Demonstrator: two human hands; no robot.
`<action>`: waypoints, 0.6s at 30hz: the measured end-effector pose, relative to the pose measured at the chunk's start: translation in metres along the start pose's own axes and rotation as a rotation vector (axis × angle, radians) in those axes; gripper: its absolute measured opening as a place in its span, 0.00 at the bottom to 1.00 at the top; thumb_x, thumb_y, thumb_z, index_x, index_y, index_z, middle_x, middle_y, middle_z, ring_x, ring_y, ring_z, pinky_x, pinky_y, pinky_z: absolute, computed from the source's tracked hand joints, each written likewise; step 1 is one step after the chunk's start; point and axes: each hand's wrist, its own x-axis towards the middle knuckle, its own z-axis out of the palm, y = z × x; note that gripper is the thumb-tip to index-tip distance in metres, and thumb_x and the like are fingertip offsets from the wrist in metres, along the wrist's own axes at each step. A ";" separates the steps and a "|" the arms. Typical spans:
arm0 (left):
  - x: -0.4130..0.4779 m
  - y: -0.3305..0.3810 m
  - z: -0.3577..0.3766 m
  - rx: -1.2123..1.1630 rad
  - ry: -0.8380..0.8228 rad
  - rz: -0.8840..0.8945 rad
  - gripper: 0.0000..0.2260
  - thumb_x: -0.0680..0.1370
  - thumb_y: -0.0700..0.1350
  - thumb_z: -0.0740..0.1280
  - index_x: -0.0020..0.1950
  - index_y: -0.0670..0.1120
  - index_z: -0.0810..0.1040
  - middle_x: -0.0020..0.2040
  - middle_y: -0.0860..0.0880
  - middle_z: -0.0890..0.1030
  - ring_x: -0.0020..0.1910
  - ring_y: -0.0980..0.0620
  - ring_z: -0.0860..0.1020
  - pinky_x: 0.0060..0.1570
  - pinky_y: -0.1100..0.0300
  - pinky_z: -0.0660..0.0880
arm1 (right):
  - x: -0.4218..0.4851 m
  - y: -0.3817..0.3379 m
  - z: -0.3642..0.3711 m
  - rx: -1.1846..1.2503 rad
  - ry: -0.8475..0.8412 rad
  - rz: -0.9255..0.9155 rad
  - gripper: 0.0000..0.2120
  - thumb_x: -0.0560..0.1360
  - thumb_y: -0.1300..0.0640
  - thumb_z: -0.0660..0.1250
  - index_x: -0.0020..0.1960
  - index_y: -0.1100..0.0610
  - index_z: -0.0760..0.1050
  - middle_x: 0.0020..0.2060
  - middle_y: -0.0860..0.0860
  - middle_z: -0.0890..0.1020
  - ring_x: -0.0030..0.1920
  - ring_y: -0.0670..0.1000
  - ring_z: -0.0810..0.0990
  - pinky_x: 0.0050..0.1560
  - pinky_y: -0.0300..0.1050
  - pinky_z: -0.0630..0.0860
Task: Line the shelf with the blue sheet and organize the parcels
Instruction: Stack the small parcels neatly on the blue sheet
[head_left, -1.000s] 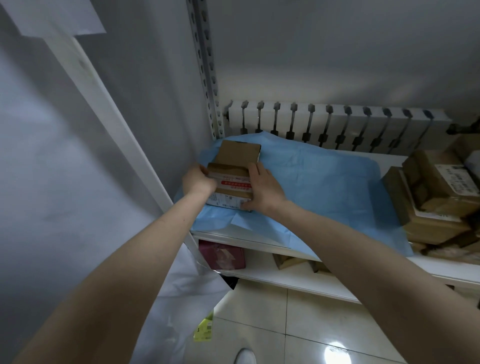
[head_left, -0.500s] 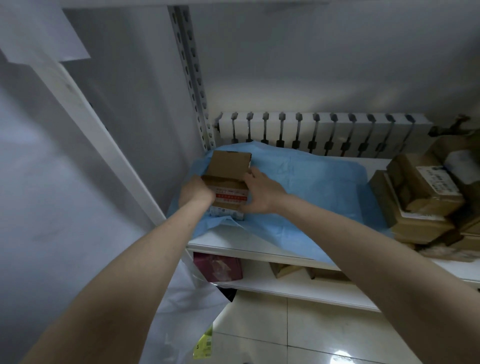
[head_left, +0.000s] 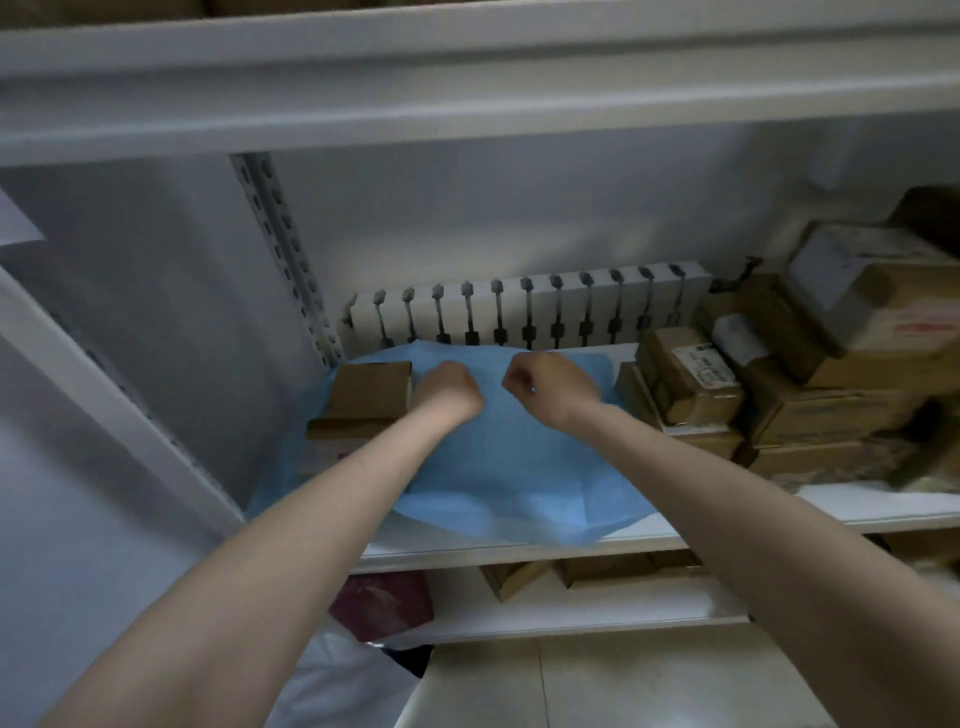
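A blue sheet (head_left: 498, 467) covers the left half of the white shelf (head_left: 857, 506) and hangs over its front edge. Two brown cardboard parcels (head_left: 366, 397) are stacked on the sheet at the far left, against the upright. My left hand (head_left: 449, 389) is curled just right of that stack, apart from it and holding nothing. My right hand (head_left: 553, 387) is also curled, over the middle of the sheet, with nothing in it. A pile of brown parcels (head_left: 779, 364) fills the shelf's right side.
A white radiator (head_left: 524, 312) runs along the wall behind the shelf. A perforated metal upright (head_left: 283, 254) stands at the left. Another shelf board (head_left: 467, 78) hangs overhead. The lower shelf holds a dark red packet (head_left: 384, 605) and brown boxes (head_left: 519, 574).
Both hands have let go of the stacked parcels and moved right over the sheet. The stack now rests at the far left. The view has tilted upward.
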 end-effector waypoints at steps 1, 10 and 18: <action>0.000 0.015 0.006 -0.028 -0.005 0.020 0.13 0.80 0.39 0.56 0.57 0.41 0.78 0.56 0.46 0.78 0.52 0.47 0.77 0.48 0.58 0.73 | -0.007 0.009 -0.011 -0.028 0.051 0.041 0.11 0.80 0.51 0.60 0.45 0.56 0.75 0.44 0.54 0.81 0.46 0.55 0.78 0.42 0.49 0.74; -0.011 0.154 0.047 -0.143 -0.068 0.195 0.10 0.78 0.39 0.59 0.47 0.41 0.80 0.49 0.42 0.80 0.44 0.46 0.78 0.40 0.59 0.74 | -0.079 0.091 -0.133 -0.368 0.673 0.002 0.14 0.67 0.63 0.70 0.52 0.60 0.77 0.47 0.58 0.79 0.47 0.61 0.78 0.38 0.48 0.74; -0.036 0.251 0.052 -0.252 -0.051 0.262 0.08 0.78 0.40 0.60 0.41 0.44 0.76 0.40 0.45 0.77 0.37 0.51 0.75 0.31 0.61 0.71 | -0.108 0.120 -0.202 -0.508 0.890 0.010 0.21 0.67 0.57 0.70 0.59 0.58 0.74 0.53 0.59 0.76 0.52 0.61 0.75 0.48 0.52 0.73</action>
